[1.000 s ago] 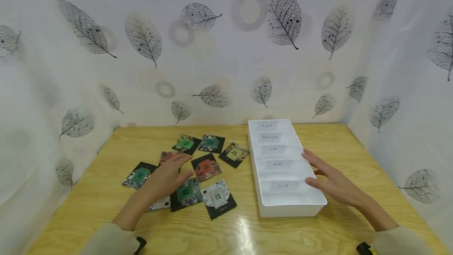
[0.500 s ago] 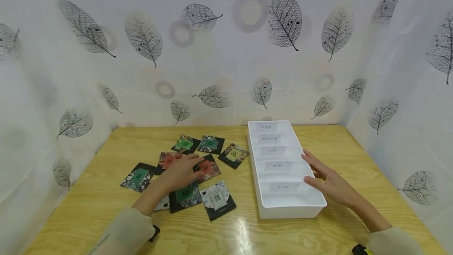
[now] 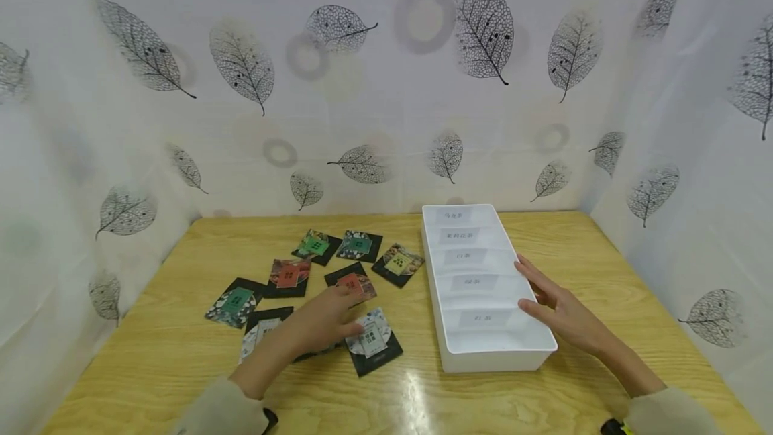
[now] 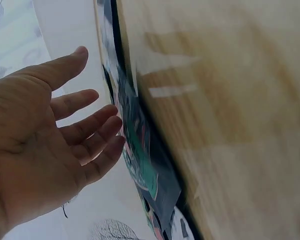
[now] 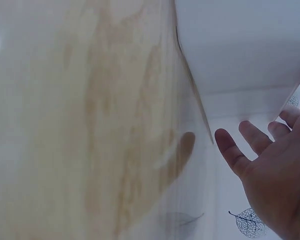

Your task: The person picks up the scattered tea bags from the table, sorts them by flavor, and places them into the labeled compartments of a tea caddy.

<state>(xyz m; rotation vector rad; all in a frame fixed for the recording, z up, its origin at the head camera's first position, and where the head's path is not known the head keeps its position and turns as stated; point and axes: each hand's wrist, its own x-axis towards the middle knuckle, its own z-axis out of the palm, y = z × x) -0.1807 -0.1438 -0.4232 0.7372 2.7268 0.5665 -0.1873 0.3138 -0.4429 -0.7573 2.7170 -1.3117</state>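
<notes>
My left hand (image 3: 323, 321) hovers low over several flat square tea sachets, with its fingers apart and holding nothing. Under it a green-labelled sachet (image 4: 147, 167) is mostly hidden in the head view. Just beyond the fingertips lies a red-labelled sachet (image 3: 349, 278), and by the thumb is a white-labelled sachet (image 3: 376, 344). My right hand (image 3: 570, 317) is at the right side of a long white divided box (image 3: 498, 360), its fingertips at the rim. In the right wrist view its fingers look relaxed; whether they touch the box I cannot tell.
More sachets surround the left hand: another red one (image 3: 288, 277), a dark green one (image 3: 235, 302), a bright green one (image 3: 317, 246), a teal one (image 3: 359, 245) and a yellow one (image 3: 398, 264). A leaf-patterned curtain (image 3: 374, 106) closes off the table's back and sides.
My left hand has moved right across the sachets and then toward me, uncovering the left red sachet and a white-labelled one. My right hand and the box have stayed put.
</notes>
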